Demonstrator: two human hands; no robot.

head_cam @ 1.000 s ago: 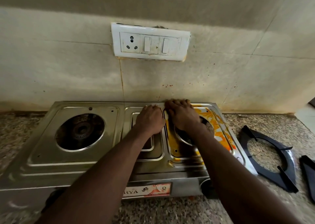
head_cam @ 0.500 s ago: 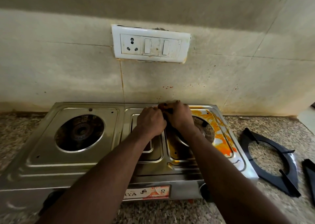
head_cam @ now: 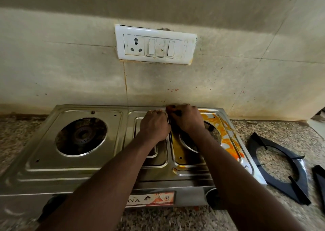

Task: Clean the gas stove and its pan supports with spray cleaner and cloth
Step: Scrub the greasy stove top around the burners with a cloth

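Observation:
A steel two-burner gas stove (head_cam: 44, 160) stands on the counter against the wall, with no pan supports on it. Orange grime (head_cam: 226, 139) smears the tray around the right burner. My left hand (head_cam: 154, 125) rests with curled fingers on the stove's centre panel. My right hand (head_cam: 188, 120) is right beside it at the stove's back edge, its fingers curled round a small dark cloth (head_cam: 176, 114), which is mostly hidden. The two hands touch. One black pan support (head_cam: 299, 169) lies on the counter to the right of the stove.
A second black pan support (head_cam: 319, 181) shows at the right frame edge. The speckled granite counter (head_cam: 281, 134) runs under everything. A white switch and socket plate (head_cam: 154, 45) sits on the stained wall above the stove. The left burner (head_cam: 81, 135) is uncovered.
My right hand has drawn left from over the right burner towards the stove's centre back edge and now meets my left hand. The dark cloth shows between them.

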